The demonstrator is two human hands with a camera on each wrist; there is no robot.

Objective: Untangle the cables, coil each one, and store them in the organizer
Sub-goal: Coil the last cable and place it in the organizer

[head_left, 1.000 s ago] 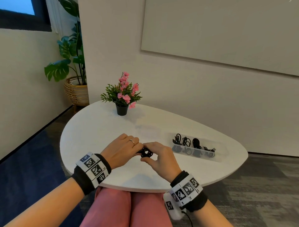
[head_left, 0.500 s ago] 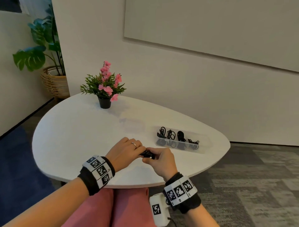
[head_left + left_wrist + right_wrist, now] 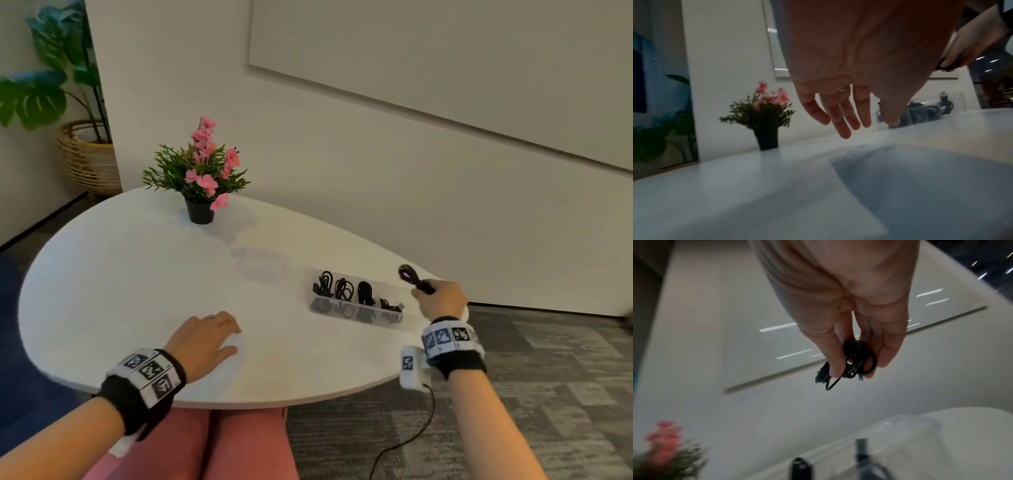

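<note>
My right hand pinches a small coiled black cable and holds it in the air just right of the clear organizer. In the right wrist view the coiled cable sits between thumb and fingertips, above the organizer. Several coiled black cables stand in the organizer's compartments. My left hand rests palm down on the white table, fingers relaxed and holding nothing; the left wrist view shows its fingers straight just above the tabletop.
A potted plant with pink flowers stands at the table's far side. A wall runs behind the table. A large leafy plant in a wicker basket stands on the floor at the left. My knees are under the near table edge.
Both hands were together on the coiled cable near the table's front. My right hand has carried it up and right to beside the organizer; my left hand let go and lies flat.
</note>
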